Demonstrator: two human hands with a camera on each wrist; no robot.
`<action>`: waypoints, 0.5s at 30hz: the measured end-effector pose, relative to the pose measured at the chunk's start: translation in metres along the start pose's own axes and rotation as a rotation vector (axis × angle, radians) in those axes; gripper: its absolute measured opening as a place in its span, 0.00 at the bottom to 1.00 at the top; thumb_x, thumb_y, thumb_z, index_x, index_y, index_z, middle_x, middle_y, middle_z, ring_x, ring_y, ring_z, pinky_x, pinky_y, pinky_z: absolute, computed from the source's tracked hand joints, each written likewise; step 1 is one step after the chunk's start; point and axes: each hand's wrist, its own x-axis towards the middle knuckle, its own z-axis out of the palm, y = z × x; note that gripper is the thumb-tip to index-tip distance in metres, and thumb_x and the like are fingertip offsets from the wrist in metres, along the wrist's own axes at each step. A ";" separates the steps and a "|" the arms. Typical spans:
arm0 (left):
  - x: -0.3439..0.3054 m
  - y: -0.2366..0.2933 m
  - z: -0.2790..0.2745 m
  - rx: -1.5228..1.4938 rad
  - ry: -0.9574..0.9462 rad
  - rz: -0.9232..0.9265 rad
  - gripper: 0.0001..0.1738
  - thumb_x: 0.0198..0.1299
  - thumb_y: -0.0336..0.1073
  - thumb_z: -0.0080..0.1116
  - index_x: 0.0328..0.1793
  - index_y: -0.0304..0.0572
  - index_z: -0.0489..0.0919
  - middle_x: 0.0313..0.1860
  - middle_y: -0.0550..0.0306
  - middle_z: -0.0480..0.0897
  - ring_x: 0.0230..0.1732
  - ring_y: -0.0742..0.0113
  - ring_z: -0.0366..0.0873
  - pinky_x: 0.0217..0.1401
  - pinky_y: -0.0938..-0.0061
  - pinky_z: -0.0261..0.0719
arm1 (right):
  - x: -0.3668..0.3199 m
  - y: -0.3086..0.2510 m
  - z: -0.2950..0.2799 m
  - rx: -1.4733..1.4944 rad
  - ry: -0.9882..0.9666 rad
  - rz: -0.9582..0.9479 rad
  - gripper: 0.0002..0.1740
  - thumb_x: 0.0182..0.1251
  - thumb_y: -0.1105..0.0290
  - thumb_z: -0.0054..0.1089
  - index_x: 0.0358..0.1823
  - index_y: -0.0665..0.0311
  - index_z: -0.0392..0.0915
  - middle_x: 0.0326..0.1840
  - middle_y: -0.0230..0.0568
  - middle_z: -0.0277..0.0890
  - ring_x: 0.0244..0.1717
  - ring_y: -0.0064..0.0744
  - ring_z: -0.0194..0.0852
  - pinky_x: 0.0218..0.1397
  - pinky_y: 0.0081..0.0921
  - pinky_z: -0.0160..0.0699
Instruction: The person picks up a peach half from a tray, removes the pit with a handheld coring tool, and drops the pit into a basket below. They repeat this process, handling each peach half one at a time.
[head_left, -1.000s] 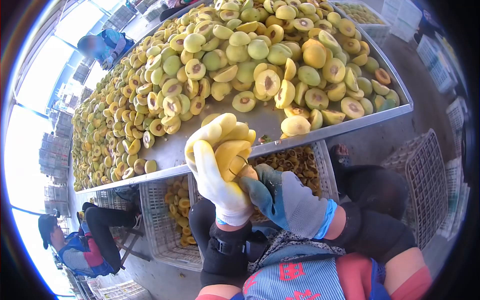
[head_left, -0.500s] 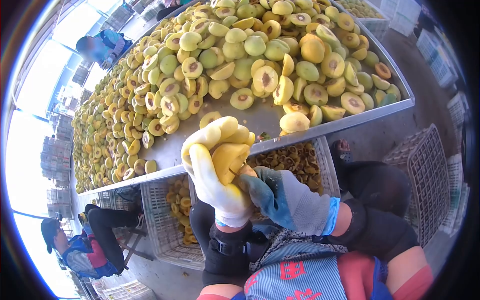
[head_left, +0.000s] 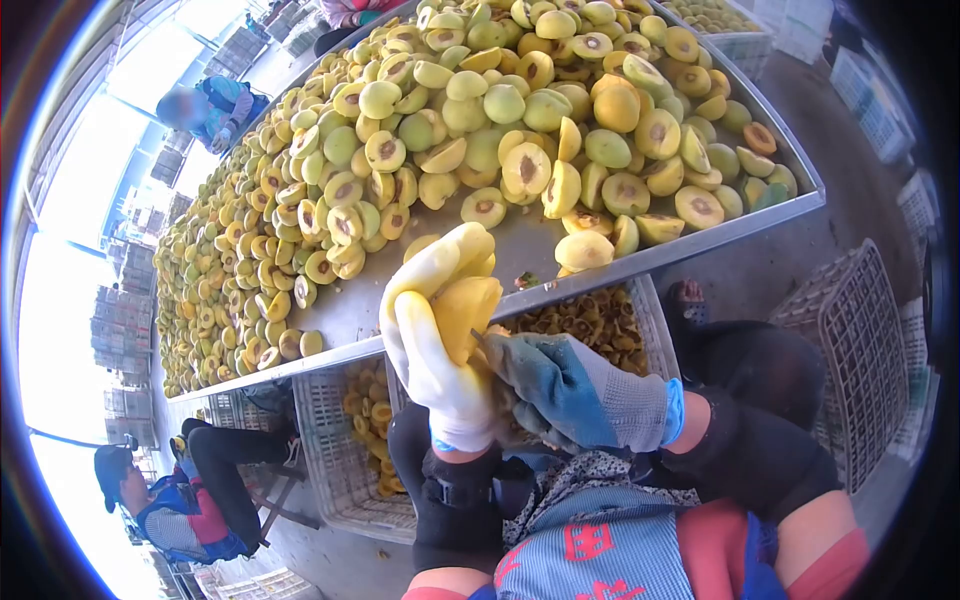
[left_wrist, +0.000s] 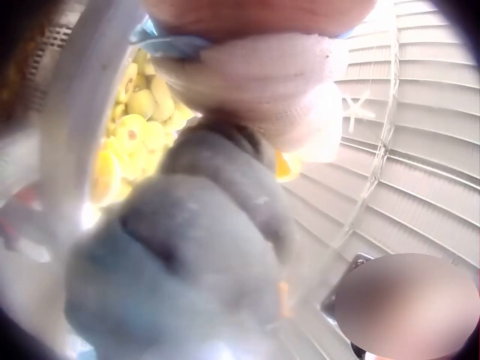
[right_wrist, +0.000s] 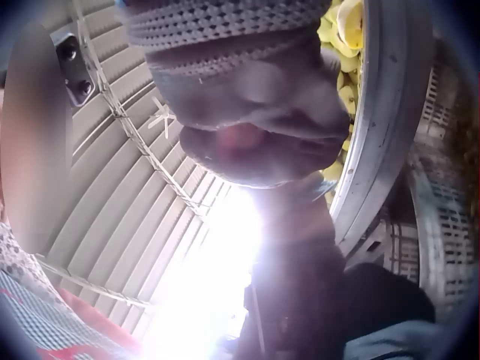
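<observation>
In the head view, my left hand [head_left: 440, 335], in a white glove stained yellow, holds a yellow peach half [head_left: 466, 310] in its curled fingers and palm. My right hand [head_left: 570, 390], in a grey glove with blue coating, is right against it and grips a small tool. The tool's thin dark tip [head_left: 478, 337] shows at the peach's lower edge; its handle is hidden in the fist. A slim blade [right_wrist: 324, 190] shows by the right hand [right_wrist: 262, 127] in the right wrist view. The gloves overlap in the left wrist view, hiding the fruit.
A metal-edged table [head_left: 690, 240] with heaped peach halves [head_left: 470, 110] stands ahead. Under its edge are a crate [head_left: 345, 480] with fruit pieces and one with brown-centred scraps [head_left: 590, 330]. An upright crate [head_left: 860, 370] stands right. People [head_left: 165, 500] sit around the table.
The peach half has turned in my left hand and now shows more edge-on. The right hand has rolled and shifted slightly lower, with the tool tip at the fruit's edge.
</observation>
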 end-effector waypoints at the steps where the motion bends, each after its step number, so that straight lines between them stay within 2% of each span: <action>1: 0.001 0.006 0.003 -0.092 0.000 -0.080 0.30 0.81 0.52 0.35 0.69 0.32 0.70 0.61 0.36 0.81 0.54 0.47 0.84 0.57 0.56 0.85 | 0.003 0.007 -0.002 -0.067 0.076 -0.097 0.28 0.82 0.46 0.47 0.44 0.67 0.79 0.25 0.34 0.76 0.25 0.29 0.75 0.30 0.31 0.75; 3: 0.005 0.028 0.009 -0.277 0.002 -0.242 0.32 0.80 0.54 0.36 0.72 0.31 0.69 0.63 0.35 0.80 0.57 0.47 0.83 0.58 0.56 0.85 | 0.006 0.017 -0.005 -0.230 0.196 -0.252 0.26 0.81 0.49 0.50 0.45 0.68 0.79 0.28 0.41 0.80 0.28 0.36 0.79 0.34 0.36 0.78; 5: 0.003 0.030 0.008 -0.229 -0.062 -0.291 0.35 0.78 0.58 0.39 0.73 0.33 0.69 0.65 0.38 0.79 0.59 0.48 0.82 0.59 0.56 0.84 | 0.007 0.022 -0.007 -0.417 0.285 -0.371 0.24 0.81 0.51 0.52 0.47 0.69 0.79 0.32 0.50 0.83 0.32 0.43 0.82 0.38 0.39 0.80; 7: 0.000 0.027 0.005 -0.193 -0.144 -0.313 0.35 0.78 0.59 0.38 0.71 0.32 0.70 0.67 0.39 0.77 0.60 0.49 0.81 0.61 0.59 0.81 | 0.003 0.014 -0.004 -0.491 0.290 -0.315 0.22 0.83 0.56 0.48 0.49 0.71 0.78 0.31 0.39 0.79 0.34 0.30 0.75 0.40 0.33 0.77; 8: -0.004 0.016 0.005 -0.268 -0.031 -0.286 0.29 0.74 0.50 0.54 0.70 0.35 0.71 0.62 0.39 0.81 0.51 0.51 0.85 0.51 0.64 0.88 | 0.001 0.010 -0.003 -0.529 0.290 -0.285 0.21 0.84 0.58 0.46 0.50 0.73 0.78 0.30 0.33 0.77 0.35 0.24 0.72 0.41 0.30 0.76; 10: -0.011 0.009 0.007 0.121 -0.080 -0.048 0.29 0.79 0.52 0.42 0.66 0.31 0.71 0.61 0.40 0.80 0.51 0.53 0.84 0.51 0.65 0.87 | 0.000 0.009 -0.002 -0.409 0.229 -0.247 0.22 0.84 0.56 0.47 0.49 0.72 0.78 0.30 0.34 0.76 0.35 0.24 0.72 0.41 0.31 0.76; 11: -0.012 0.009 0.009 0.132 -0.070 -0.036 0.28 0.79 0.52 0.41 0.65 0.31 0.72 0.60 0.41 0.80 0.50 0.54 0.85 0.50 0.66 0.87 | 0.000 0.009 -0.002 -0.348 0.200 -0.230 0.23 0.84 0.56 0.47 0.49 0.72 0.78 0.30 0.34 0.76 0.35 0.24 0.71 0.41 0.31 0.76; 14: -0.015 0.010 0.012 0.095 -0.043 -0.049 0.28 0.81 0.52 0.37 0.61 0.30 0.72 0.57 0.42 0.81 0.48 0.57 0.85 0.48 0.67 0.87 | -0.001 -0.001 0.002 -0.108 0.085 -0.018 0.23 0.84 0.54 0.46 0.46 0.70 0.78 0.28 0.32 0.74 0.31 0.21 0.69 0.35 0.27 0.73; 15: -0.014 0.011 0.012 0.037 -0.038 -0.086 0.28 0.81 0.52 0.37 0.60 0.30 0.72 0.57 0.42 0.81 0.48 0.57 0.85 0.48 0.66 0.87 | 0.002 0.007 0.002 -0.161 0.117 -0.137 0.23 0.84 0.53 0.46 0.45 0.68 0.78 0.27 0.29 0.72 0.29 0.19 0.67 0.33 0.25 0.71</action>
